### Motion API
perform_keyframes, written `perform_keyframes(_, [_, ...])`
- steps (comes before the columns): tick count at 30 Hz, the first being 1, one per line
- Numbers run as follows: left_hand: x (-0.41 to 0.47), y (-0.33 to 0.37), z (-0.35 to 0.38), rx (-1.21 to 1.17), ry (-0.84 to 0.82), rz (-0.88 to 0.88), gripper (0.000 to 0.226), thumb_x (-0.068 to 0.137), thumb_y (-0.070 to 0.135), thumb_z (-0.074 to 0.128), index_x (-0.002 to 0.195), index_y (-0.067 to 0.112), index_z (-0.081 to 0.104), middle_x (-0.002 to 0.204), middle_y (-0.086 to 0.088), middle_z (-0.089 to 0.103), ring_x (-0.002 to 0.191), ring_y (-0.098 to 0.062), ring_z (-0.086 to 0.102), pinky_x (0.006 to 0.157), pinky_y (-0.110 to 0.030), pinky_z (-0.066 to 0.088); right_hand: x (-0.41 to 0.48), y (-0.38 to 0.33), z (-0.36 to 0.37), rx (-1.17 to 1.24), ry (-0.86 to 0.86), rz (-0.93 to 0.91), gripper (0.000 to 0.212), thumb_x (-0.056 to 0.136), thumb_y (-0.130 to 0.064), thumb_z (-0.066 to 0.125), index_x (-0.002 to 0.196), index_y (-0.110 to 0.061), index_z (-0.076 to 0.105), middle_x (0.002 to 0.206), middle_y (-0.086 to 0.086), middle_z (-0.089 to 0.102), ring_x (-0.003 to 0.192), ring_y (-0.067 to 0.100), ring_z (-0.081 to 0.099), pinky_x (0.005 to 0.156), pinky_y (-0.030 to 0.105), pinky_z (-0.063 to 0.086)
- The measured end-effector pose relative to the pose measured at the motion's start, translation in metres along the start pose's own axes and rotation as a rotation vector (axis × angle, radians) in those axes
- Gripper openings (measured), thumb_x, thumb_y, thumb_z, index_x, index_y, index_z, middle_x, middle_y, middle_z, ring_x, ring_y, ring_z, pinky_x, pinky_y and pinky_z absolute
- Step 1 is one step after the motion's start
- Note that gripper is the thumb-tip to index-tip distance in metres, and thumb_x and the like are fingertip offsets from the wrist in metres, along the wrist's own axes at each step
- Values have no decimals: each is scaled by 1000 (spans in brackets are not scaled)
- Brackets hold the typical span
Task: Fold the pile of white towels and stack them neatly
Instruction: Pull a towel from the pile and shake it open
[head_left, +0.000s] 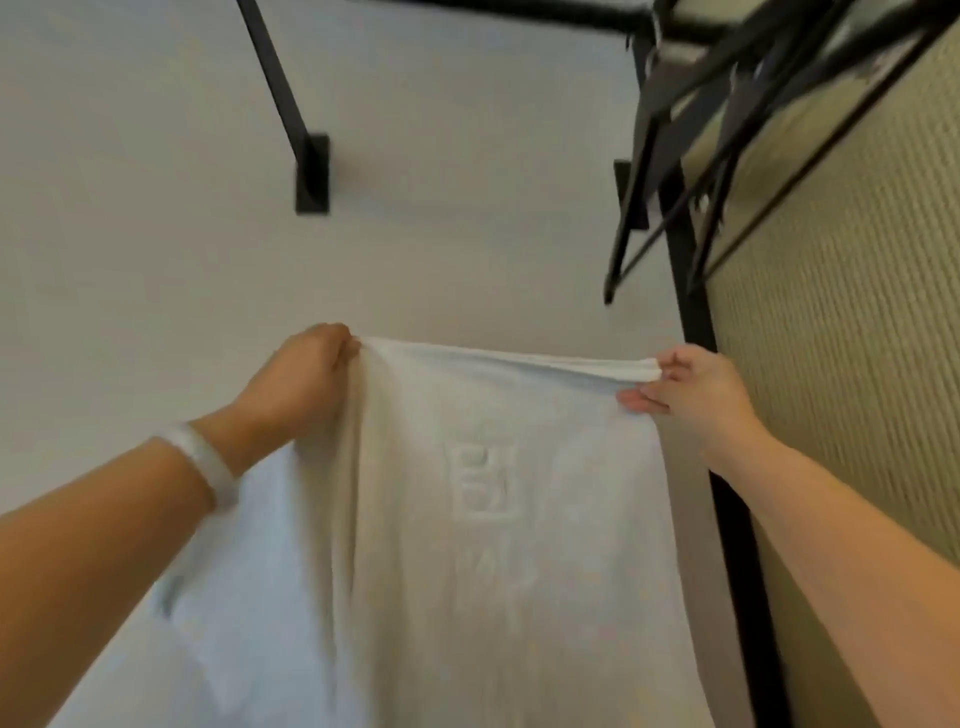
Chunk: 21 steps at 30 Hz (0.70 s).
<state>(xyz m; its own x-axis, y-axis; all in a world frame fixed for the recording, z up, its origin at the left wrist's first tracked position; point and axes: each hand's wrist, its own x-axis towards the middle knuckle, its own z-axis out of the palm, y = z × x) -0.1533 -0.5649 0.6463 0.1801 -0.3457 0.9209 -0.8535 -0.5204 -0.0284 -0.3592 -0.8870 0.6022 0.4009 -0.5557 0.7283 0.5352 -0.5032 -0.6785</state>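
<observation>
- While you hold the white towel (493, 545) up in the middle of the frame, your left hand (304, 376) is curled tight round its upper left corner. Your right hand (698, 392) pinches the upper right corner between thumb and fingers.
- The top edge runs nearly taut between your two hands. The cloth hangs from it to the bottom of the frame, with a long vertical crease just right of your left hand and raised lettering (483, 483) near the centre.
- A pale bracelet (205, 462) sits on your left wrist, at lower left.
- Behind the towel is a plain wall (130, 208) with a black bracket (311, 174) at upper centre. A black rack (727, 104) fills the upper right, beside a textured panel (857, 312).
- No pile, stack or counter shows here, so progress through the towels cannot be judged.
- This looks like the spreading-out step, before the first fold.
- The next move probably calls for smoothing out that crease, then bringing the two corners together with edges matched while you keep both grips firm.
</observation>
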Motion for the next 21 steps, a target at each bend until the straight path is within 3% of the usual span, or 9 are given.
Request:
perform_keyframes(3, [7,-12,-27,112,-14,11,26,104,18,42,78,14,45,85,-7,49,84,-30,52,73,-34,32,13,-39,13,-111,-89,-128,23,85,13,66,93,-7,62,77,14,64,55,16,70,59,25,61])
perform_keyframes(5, [-20,-25,-20,135,-98,30,32,105,32,38,75,21,43,83,-3,51,86,-30,55,74,-34,34,6,-37,14,-171,-192,-71,15,88,4,69,100,-4,65,70,17,68,58,25,71,60,30,62])
perform_keyframes(9, [-91,-37,7,68,-259,112,57,87,79,14,69,32,41,75,14,49,70,-2,49,68,-24,35,-17,5,6,-312,-308,126,6,92,-9,68,98,-7,66,68,21,71,64,34,72,60,35,59])
perform_keyframes(14, [-136,-33,43,4,-423,214,54,89,73,32,77,25,51,78,12,51,73,-5,52,72,-26,42,-39,60,-7,-451,-268,245,4,92,-8,68,92,-5,66,74,14,67,55,22,67,40,23,46])
perform_keyframes(17, [-139,-26,49,-27,-542,244,41,95,62,44,85,23,52,84,12,48,77,-3,51,72,-22,39,-41,76,-16,-325,-222,318,7,91,-2,68,95,0,63,79,21,71,65,27,73,50,27,58])
perform_keyframes(21, [-133,-22,53,35,-611,240,30,94,55,39,85,28,47,84,14,45,76,0,47,69,-15,35,-36,76,-23,-207,-164,317,7,89,5,66,87,1,61,80,23,71,67,26,74,62,25,62])
